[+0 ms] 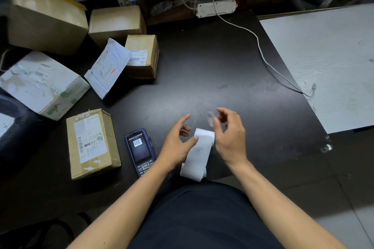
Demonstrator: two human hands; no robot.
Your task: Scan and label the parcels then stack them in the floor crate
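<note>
- Left hand pinches the upper edge of a folded white label strip, thumb on the paper and the other fingers loosely spread; right hand hovers just beside it with fingers curled round something small and clear that is too blurred for me to name.
- From the far left I see a taped white carton with a large brown carton behind it, none of them being handled.
- Next over, a brown parcel with a shipping label lies nearest me, beside the handheld scanner, which lies face up on the dark work surface with a barcode on its screen.
- Behind those sit a white padded mailer leaning on a small labelled brown box, and another plain carton further back.
- To the right, a white power strip trails its cable toward a pale grey board.
- My reading: I am in the labelling step, peeling or separating a label. Five or six parcels wait on the surface, no floor crate shows, so stacking looks wholly undone.
</note>
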